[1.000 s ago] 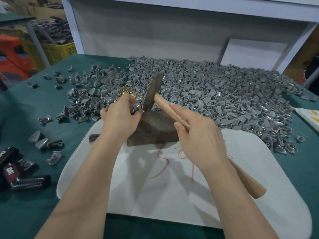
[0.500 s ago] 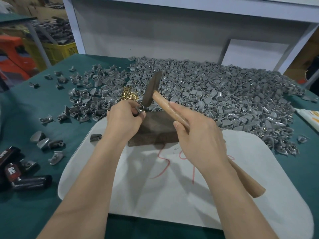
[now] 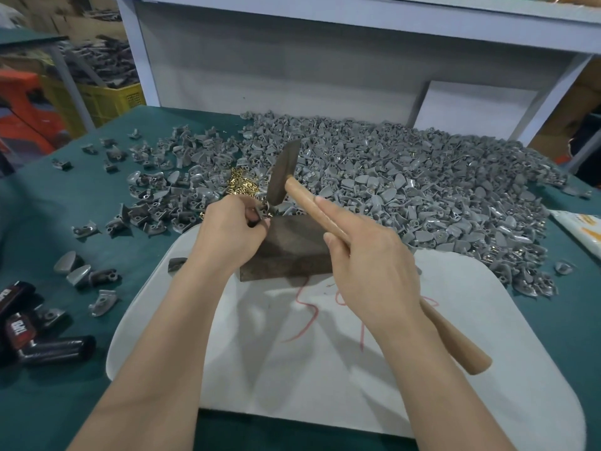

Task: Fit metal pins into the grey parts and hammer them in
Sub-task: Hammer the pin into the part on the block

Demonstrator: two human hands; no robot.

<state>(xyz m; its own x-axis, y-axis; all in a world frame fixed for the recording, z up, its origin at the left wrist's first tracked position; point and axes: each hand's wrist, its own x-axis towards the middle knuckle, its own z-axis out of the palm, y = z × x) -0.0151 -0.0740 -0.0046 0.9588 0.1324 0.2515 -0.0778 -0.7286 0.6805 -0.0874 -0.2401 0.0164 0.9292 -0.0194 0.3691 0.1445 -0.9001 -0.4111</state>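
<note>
The left hand (image 3: 227, 236) pinches a small grey part (image 3: 255, 219) against the near-left corner of the dark block (image 3: 292, 252), fingers curled so closely round it that most of it is hidden. A brass pin (image 3: 269, 214) seems to stand up from it, though it is too small to be sure. The right hand (image 3: 374, 265) has its grip wrapped round the wooden handle of the hammer (image 3: 283, 177), forefinger laid straight along the shaft and the dark head poised just above the part.

The part looks light and stiff, with a smooth rounded back that would likely rock or skid on the block, so it is best held low by its flat lugged end, fingertips kept clear of the pin. The pin is probably slippery and easy to tip, so short light taps suit it better than a swing. The hold high on the handle favours that control.

More stock lies in the heap of grey parts (image 3: 406, 190) across the far bench (image 3: 48, 206), with loose brass pins (image 3: 242, 185) just beyond the left hand. The block sits on a white board (image 3: 325, 369)
</note>
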